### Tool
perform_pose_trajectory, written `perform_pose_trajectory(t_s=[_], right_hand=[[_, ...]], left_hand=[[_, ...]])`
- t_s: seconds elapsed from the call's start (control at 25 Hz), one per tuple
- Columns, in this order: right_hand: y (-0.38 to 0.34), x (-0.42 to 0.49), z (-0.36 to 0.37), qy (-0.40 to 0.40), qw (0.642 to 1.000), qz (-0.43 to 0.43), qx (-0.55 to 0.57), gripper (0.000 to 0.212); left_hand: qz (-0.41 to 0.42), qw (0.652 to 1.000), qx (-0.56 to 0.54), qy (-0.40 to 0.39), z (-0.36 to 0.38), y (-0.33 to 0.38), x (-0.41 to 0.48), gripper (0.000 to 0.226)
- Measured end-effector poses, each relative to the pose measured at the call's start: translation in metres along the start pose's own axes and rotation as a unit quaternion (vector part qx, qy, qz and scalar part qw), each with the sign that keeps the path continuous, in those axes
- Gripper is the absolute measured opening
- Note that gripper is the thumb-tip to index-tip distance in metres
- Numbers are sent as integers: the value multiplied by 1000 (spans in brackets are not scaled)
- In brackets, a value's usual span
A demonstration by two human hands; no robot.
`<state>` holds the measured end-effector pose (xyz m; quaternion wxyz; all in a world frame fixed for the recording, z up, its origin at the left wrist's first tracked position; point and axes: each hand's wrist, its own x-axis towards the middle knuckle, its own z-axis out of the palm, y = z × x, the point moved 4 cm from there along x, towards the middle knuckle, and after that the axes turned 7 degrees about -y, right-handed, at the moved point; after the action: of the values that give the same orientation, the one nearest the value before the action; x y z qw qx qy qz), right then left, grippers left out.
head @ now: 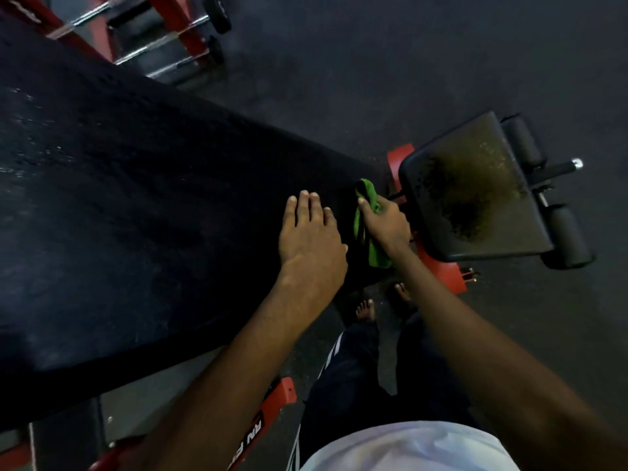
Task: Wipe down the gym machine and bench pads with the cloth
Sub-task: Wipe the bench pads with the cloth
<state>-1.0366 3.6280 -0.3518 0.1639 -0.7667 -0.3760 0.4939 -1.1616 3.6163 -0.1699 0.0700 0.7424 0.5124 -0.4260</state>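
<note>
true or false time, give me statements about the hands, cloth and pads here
1. The right hand grips the green cloth. True.
2. The left hand lies flat on the long black pad. True.
3. The cloth is spread over the small seat pad. False: the right hand holds it at the long pad's end.
4. The person wears shoes. False: the feet are bare.
5. The seat pad shows a brownish worn patch. True.

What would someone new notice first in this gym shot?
The bright green cloth, gripped in the right hand at the end of the long black bench pad, stands out most. The left hand rests flat beside it; a seat pad with a brownish patch sits further right.
</note>
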Motion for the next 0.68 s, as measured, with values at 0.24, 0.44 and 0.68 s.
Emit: perform_pose_trajectory(t_s=[0.24, 0.44, 0.68], right_hand=[[-78, -72, -6, -60, 962, -249, 94, 47], [-148, -76, -7, -94, 891, -443, 38, 51], [-164, -58, -12, -39, 957, -282, 64, 44]], left_hand=[[-97, 992, -37, 78, -39, -30, -24, 67], [-224, 961, -72, 148, -64, -63, -69, 73], [-318, 914, -110, 226, -62, -107, -132, 65]])
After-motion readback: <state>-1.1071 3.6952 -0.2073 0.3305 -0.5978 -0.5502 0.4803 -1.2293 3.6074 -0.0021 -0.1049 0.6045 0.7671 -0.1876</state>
